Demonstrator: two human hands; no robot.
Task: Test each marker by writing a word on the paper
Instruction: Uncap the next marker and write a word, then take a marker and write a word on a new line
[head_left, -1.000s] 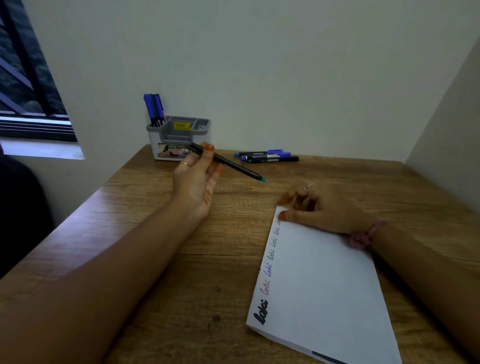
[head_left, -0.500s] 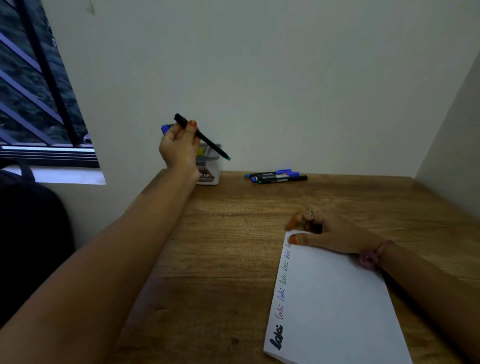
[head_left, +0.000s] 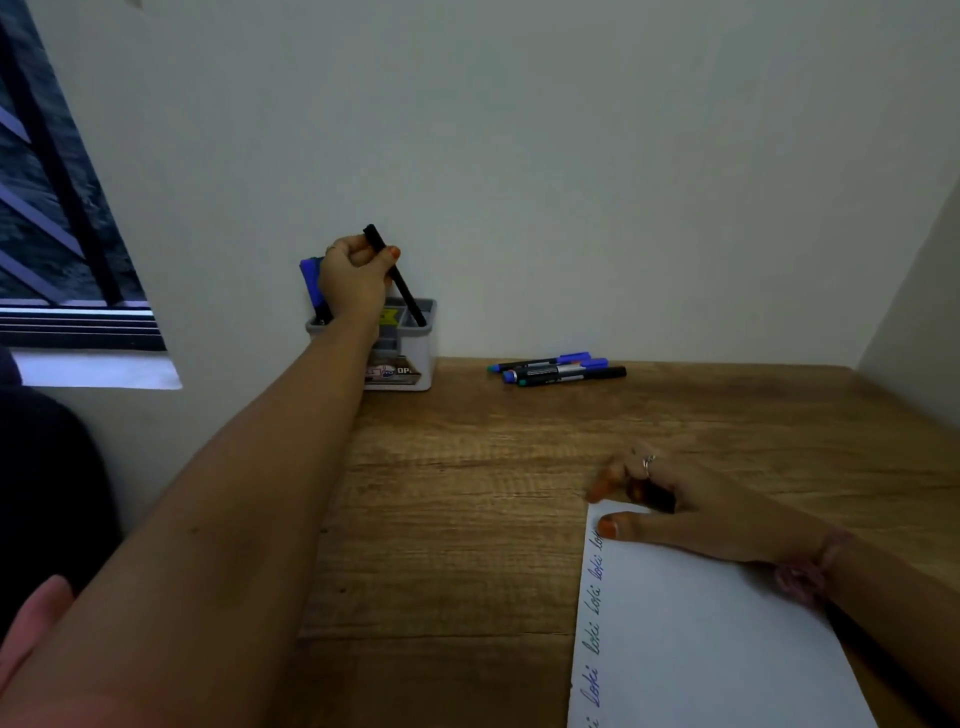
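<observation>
While the left hand pinched a slim black marker with its lower end dipped into the grey plastic holder, I judged the step to be stowing a tested pen. Blue markers stood in the holder's far side. My right hand rested loosely curled, grasping nothing, thumb on the smooth white paper with its column of handwritten words. Next I would need to let go and reach for the loose markers on the wood-grain desk.

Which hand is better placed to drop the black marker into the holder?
Left. The left hand grips the black marker, tip inside the holder. The right hand rests on the paper.
</observation>
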